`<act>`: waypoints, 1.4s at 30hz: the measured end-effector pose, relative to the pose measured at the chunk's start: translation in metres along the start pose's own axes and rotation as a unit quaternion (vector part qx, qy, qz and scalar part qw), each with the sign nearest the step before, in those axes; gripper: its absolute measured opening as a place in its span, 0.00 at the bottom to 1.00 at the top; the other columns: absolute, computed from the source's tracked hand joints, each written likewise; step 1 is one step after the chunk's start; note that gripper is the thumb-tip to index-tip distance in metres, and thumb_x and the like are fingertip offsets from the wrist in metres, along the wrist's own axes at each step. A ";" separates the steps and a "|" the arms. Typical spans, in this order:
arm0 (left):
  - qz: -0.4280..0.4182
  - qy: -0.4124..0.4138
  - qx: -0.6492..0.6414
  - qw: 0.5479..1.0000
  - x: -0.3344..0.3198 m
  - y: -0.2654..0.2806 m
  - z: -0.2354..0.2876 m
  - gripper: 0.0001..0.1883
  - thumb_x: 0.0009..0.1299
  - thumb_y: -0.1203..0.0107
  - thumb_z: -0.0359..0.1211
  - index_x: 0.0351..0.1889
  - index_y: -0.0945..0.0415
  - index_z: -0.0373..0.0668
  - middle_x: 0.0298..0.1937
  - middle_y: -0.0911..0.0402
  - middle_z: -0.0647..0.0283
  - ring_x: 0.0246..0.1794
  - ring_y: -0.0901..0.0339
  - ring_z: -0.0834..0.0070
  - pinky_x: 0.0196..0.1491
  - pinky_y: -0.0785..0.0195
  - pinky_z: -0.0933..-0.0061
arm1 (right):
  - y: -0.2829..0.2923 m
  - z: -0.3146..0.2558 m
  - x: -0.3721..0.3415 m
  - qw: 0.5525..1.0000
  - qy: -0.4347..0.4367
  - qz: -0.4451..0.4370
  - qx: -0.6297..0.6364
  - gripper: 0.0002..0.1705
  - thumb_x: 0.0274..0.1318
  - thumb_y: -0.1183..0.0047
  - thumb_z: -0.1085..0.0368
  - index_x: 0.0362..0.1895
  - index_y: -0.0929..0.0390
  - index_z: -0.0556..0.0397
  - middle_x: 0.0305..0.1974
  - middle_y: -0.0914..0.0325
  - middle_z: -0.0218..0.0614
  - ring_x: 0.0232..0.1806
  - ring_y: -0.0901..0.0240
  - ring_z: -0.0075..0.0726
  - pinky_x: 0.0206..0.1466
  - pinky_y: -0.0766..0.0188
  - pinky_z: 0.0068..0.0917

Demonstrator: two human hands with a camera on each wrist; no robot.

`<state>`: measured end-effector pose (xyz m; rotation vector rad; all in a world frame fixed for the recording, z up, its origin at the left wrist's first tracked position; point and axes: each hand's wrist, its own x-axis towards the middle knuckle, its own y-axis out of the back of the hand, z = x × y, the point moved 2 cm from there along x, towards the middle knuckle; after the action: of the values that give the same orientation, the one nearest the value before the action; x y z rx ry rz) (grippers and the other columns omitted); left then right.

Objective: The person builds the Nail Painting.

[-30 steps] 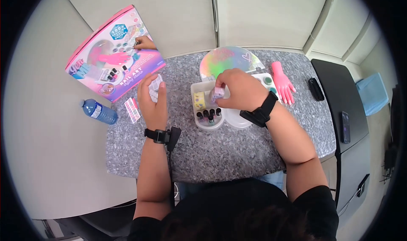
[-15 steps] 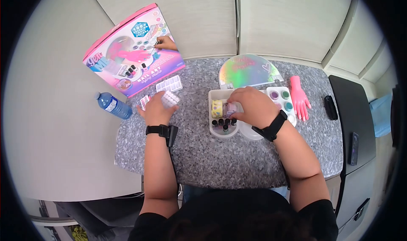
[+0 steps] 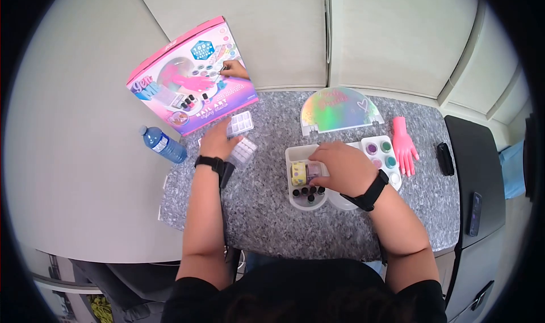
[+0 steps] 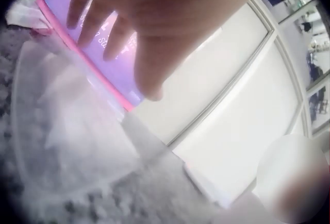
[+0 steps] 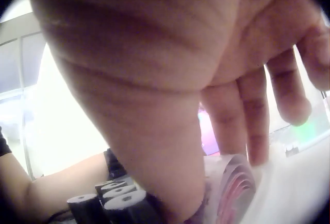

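Note:
In the head view my right hand (image 3: 346, 167) pinches a pinkish-purple sticker roll (image 3: 313, 171) between thumb and fingers. The roll sits in the white tray (image 3: 292, 197), beside a yellow patterned roll (image 3: 298, 174). Its pink layered edge shows in the right wrist view, with black bottle caps (image 5: 124, 203) near the thumb. Several small nail polish bottles (image 3: 310, 198) stand in the tray's front part. My left hand (image 3: 218, 140) reaches over the table with fingers extended, close beside a clear compartment case (image 3: 244, 151). A white compartment case (image 3: 240, 123) lies just beyond.
A nail art box (image 3: 196, 84) stands at the back left, with a water bottle (image 3: 163, 145) in front. Behind the tray rises a shiny half-round panel (image 3: 340, 110). Glitter pots (image 3: 386, 147) and a pink model hand (image 3: 404, 147) are to the right, then a black case (image 3: 445, 159).
The right hand has lowered the purple roll into the tray beside the yellow one. My left hand has moved slightly away from me, past the clear case. The head view has shifted.

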<state>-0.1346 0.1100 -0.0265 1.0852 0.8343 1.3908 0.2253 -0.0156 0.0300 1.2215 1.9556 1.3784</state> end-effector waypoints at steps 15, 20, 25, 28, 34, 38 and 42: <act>0.056 -0.108 0.064 0.990 0.008 0.032 0.044 0.39 0.61 0.25 0.39 0.72 0.26 0.42 0.64 0.16 0.47 0.65 0.19 0.48 0.68 0.27 0.51 | 0.029 -0.001 0.007 0.985 -0.012 0.158 0.070 0.27 0.62 0.29 0.52 0.59 0.15 0.54 0.52 0.12 0.46 0.53 0.15 0.55 0.57 0.19 0.47; 0.210 -0.249 -0.071 0.943 -0.073 0.068 0.155 0.37 0.57 0.22 0.36 0.65 0.23 0.42 0.59 0.16 0.48 0.59 0.18 0.48 0.61 0.26 0.50 | 0.026 -0.010 0.016 0.957 -0.038 0.214 0.191 0.24 0.66 0.30 0.54 0.58 0.15 0.57 0.43 0.10 0.44 0.38 0.15 0.45 0.44 0.19 0.39; 0.325 -0.239 -0.102 0.909 -0.109 0.039 0.187 0.36 0.57 0.21 0.37 0.64 0.22 0.43 0.59 0.15 0.52 0.59 0.18 0.51 0.60 0.27 0.50 | 0.028 -0.016 0.016 0.935 -0.051 0.206 0.285 0.20 0.68 0.32 0.58 0.53 0.17 0.61 0.31 0.17 0.44 0.30 0.20 0.41 0.36 0.25 0.34; 0.327 -0.222 -0.096 0.913 -0.105 0.031 0.172 0.37 0.60 0.21 0.44 0.68 0.23 0.47 0.62 0.15 0.56 0.60 0.19 0.54 0.63 0.32 0.49 | 0.029 -0.007 0.017 0.952 -0.042 0.239 0.185 0.16 0.69 0.34 0.60 0.53 0.17 0.58 0.33 0.16 0.48 0.33 0.18 0.51 0.37 0.24 0.42; 0.190 0.012 -0.015 0.982 -0.073 0.007 0.077 0.49 0.59 0.19 0.50 0.77 0.28 0.46 0.61 0.13 0.57 0.64 0.18 0.53 0.72 0.37 0.42 | 0.019 0.011 0.022 0.964 -0.008 0.261 0.051 0.15 0.70 0.37 0.61 0.58 0.17 0.47 0.41 0.13 0.51 0.43 0.15 0.59 0.45 0.20 0.52; 0.032 0.123 0.046 0.991 -0.069 -0.001 0.060 0.57 0.57 0.19 0.53 0.83 0.37 0.48 0.66 0.13 0.58 0.71 0.21 0.56 0.80 0.49 0.33 | 0.011 0.009 0.023 0.981 0.008 0.192 0.013 0.24 0.70 0.38 0.61 0.69 0.19 0.37 0.43 0.12 0.46 0.47 0.15 0.56 0.49 0.18 0.51; 0.019 0.102 0.026 0.994 -0.063 -0.008 0.059 0.56 0.58 0.20 0.51 0.84 0.38 0.47 0.64 0.12 0.57 0.70 0.20 0.58 0.83 0.55 0.31 | -0.002 0.014 0.027 0.990 -0.046 0.135 -0.001 0.30 0.70 0.38 0.60 0.75 0.22 0.32 0.44 0.12 0.46 0.49 0.15 0.54 0.49 0.17 0.50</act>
<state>-0.0794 0.0429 -0.0234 1.0151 1.0057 1.5378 0.2214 0.0147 0.0263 1.5651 1.7752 1.4220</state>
